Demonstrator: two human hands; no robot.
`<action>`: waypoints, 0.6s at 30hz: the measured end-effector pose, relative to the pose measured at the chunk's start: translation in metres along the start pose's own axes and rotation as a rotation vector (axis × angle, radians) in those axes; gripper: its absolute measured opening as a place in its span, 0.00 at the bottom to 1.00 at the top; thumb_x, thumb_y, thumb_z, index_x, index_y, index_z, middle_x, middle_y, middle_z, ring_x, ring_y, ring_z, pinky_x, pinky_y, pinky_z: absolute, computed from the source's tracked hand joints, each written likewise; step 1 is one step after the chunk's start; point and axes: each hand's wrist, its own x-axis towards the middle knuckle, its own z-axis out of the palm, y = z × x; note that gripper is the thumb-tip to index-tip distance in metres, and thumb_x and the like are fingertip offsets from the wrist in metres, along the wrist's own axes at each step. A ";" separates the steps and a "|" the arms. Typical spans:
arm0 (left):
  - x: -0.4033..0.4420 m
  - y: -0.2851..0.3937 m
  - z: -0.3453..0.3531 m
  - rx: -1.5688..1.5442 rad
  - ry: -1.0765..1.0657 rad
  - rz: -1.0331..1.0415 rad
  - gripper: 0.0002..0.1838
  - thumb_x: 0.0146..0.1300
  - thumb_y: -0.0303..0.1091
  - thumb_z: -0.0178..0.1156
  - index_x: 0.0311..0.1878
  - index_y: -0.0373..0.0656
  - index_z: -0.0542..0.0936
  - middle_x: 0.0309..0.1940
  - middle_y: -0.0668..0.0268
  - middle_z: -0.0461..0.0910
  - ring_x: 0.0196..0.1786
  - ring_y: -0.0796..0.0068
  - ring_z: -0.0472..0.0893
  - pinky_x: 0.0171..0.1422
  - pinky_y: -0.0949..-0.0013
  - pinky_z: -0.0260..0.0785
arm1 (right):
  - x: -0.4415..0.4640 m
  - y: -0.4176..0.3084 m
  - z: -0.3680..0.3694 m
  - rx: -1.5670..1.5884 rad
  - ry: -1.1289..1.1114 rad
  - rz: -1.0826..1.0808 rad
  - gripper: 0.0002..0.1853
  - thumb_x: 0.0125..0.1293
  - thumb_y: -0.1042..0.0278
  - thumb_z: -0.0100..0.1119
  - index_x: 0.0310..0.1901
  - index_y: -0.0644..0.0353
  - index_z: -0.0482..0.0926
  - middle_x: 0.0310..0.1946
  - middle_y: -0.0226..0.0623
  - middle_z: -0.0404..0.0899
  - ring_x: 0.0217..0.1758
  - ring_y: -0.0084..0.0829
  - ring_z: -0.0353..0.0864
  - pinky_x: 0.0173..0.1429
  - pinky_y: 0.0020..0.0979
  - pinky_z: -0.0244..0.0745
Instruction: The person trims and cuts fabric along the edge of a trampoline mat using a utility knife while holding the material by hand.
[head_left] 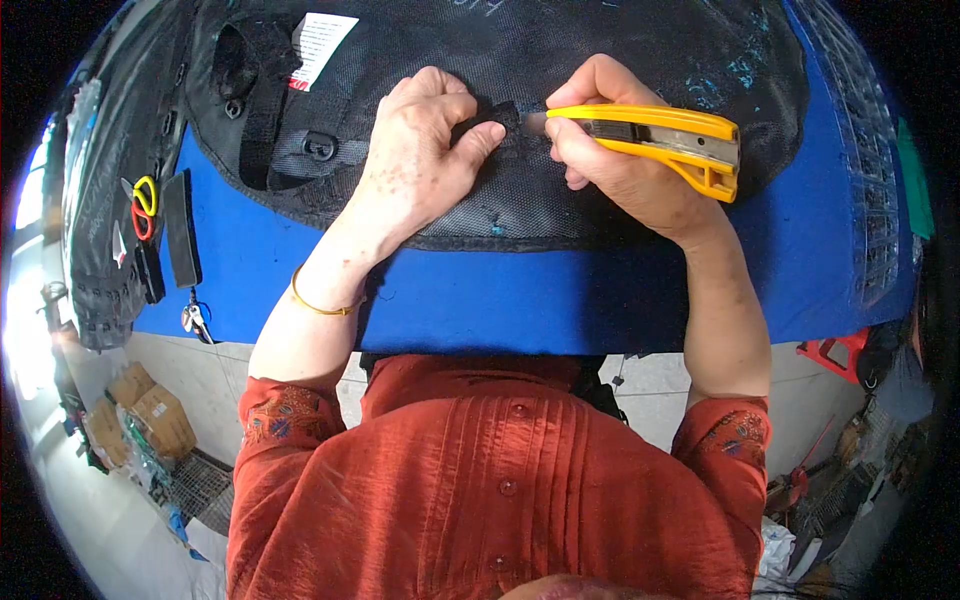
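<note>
My rust-red shirt (430, 500) has front pleats, buttons and embroidered sleeves, plus I've got a gold-coloured bangle (322, 303) on.

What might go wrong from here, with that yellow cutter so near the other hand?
The yellow-handled cutter in the right hand points toward the left hand's thumb, so a slip might nick it. It might also cut the black mesh fabric in the wrong place, or go through to the blue table surface.

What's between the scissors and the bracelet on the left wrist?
From the scissors to the bracelet: a flat black strip, then bare blue table covering. Shown in the head view.
</note>
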 end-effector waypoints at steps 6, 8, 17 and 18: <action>0.000 -0.001 0.000 0.013 0.003 0.005 0.11 0.51 0.31 0.73 0.29 0.35 0.82 0.34 0.58 0.79 0.40 0.54 0.79 0.47 0.57 0.72 | -0.001 0.001 -0.005 -0.061 -0.030 -0.005 0.07 0.66 0.73 0.60 0.40 0.55 0.71 0.25 0.24 0.71 0.24 0.15 0.74 0.30 0.23 0.71; 0.000 0.000 0.000 0.010 -0.001 -0.003 0.11 0.51 0.31 0.73 0.29 0.35 0.82 0.34 0.58 0.79 0.40 0.54 0.79 0.48 0.57 0.72 | -0.001 0.001 -0.007 -0.096 -0.030 -0.038 0.06 0.66 0.73 0.60 0.40 0.56 0.71 0.25 0.24 0.71 0.24 0.16 0.74 0.30 0.24 0.71; 0.000 0.001 -0.001 0.017 -0.007 -0.003 0.11 0.51 0.31 0.74 0.29 0.34 0.81 0.34 0.57 0.79 0.40 0.55 0.80 0.48 0.57 0.72 | -0.003 -0.005 -0.012 -0.112 -0.102 0.068 0.07 0.64 0.71 0.60 0.40 0.56 0.72 0.25 0.26 0.72 0.26 0.16 0.74 0.32 0.24 0.71; 0.000 0.001 -0.001 0.015 -0.008 -0.005 0.11 0.51 0.31 0.74 0.29 0.35 0.81 0.34 0.57 0.79 0.40 0.55 0.80 0.48 0.57 0.72 | -0.003 -0.006 -0.012 -0.122 -0.103 0.078 0.07 0.64 0.71 0.60 0.40 0.56 0.72 0.26 0.26 0.72 0.26 0.16 0.74 0.33 0.24 0.71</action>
